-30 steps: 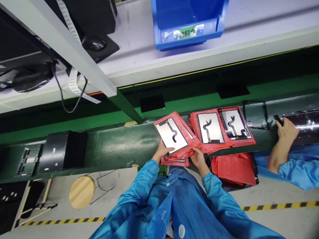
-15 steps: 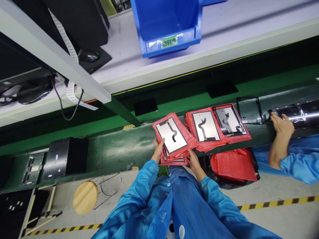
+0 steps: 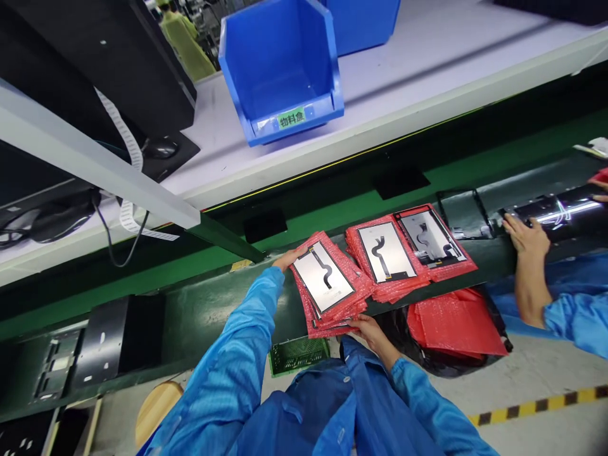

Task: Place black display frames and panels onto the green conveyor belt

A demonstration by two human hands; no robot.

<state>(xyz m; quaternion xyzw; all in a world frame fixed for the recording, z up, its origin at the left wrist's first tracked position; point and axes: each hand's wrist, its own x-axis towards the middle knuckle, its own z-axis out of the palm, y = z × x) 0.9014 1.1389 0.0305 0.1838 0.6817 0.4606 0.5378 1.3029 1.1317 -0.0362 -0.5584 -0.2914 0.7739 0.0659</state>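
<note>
A stack of flat display panels [image 3: 324,277] with red bubble-wrap bags between them lies on the green bench in front of me. The top panel is pale with a dark border and a curved black ribbon cable. My left hand [image 3: 291,258] grips the stack's upper left corner, fingertips partly hidden. At the lower right corner, my right hand [image 3: 373,332] pinches the stack's edge. The sheets are fanned unevenly. To the right, touching it, is a second stack of panels [image 3: 387,253] on red bubble wrap, and beside that another panel [image 3: 430,237] on a red bag.
A green basket [image 3: 297,356] sits below the bench edge. Red bags [image 3: 456,323] fill a black-lined container at right. A co-worker's hand [image 3: 527,235] rests by shiny black parts [image 3: 560,212]. A blue bin [image 3: 282,76] stands on the shelf above; a white post [image 3: 95,155] crosses at left.
My left hand has moved from the stack's lower left side up to its upper left corner. My right hand has shifted lower along the right edge. The view has swung slightly.
</note>
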